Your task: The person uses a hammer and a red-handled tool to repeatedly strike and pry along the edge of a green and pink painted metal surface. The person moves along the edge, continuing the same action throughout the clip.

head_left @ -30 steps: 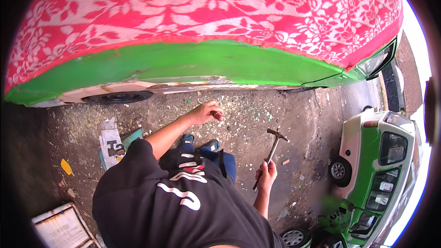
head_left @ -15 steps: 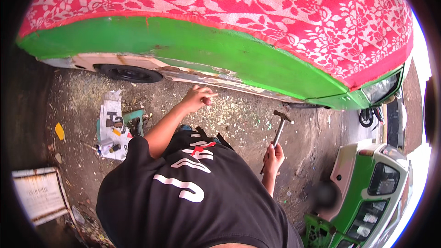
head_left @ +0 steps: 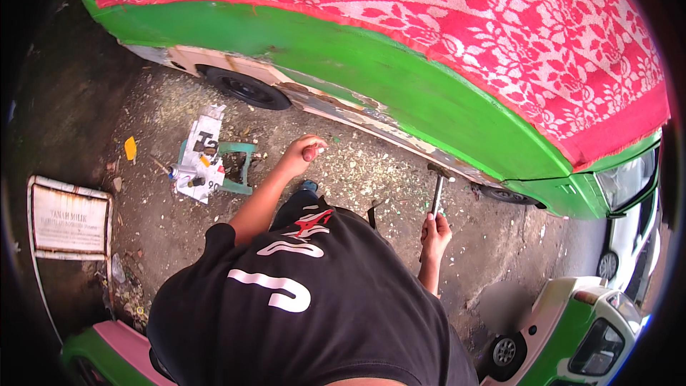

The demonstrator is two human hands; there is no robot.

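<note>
In my right hand (head_left: 433,234) is a hammer (head_left: 437,199), gripped by its metal shaft with the head pointing away from me, close to the car's lower edge. My left hand (head_left: 298,158) is closed round a tool with a rounded reddish-brown handle (head_left: 309,152); the rest of that tool is hidden. Both hands are over the ground in front of a green car (head_left: 336,57), whose sill (head_left: 371,127) shows patchy, scraped paint. A red and white floral cloth (head_left: 400,7) drapes over the car's top.
Scattered pale flakes (head_left: 357,164) cover the ground. To the left, a small teal stool (head_left: 246,168) stands beside a printed sheet (head_left: 204,144) with cans and small items. A yellow piece (head_left: 130,149) lies beyond, near a rusty-framed white sign (head_left: 70,218). Another green and white vehicle (head_left: 593,336) stands lower right.
The view has turned and shifted, so the car now slants down to the right. My left hand has turned, showing the handle's end. The hammer remains in my right hand, held more upright.
</note>
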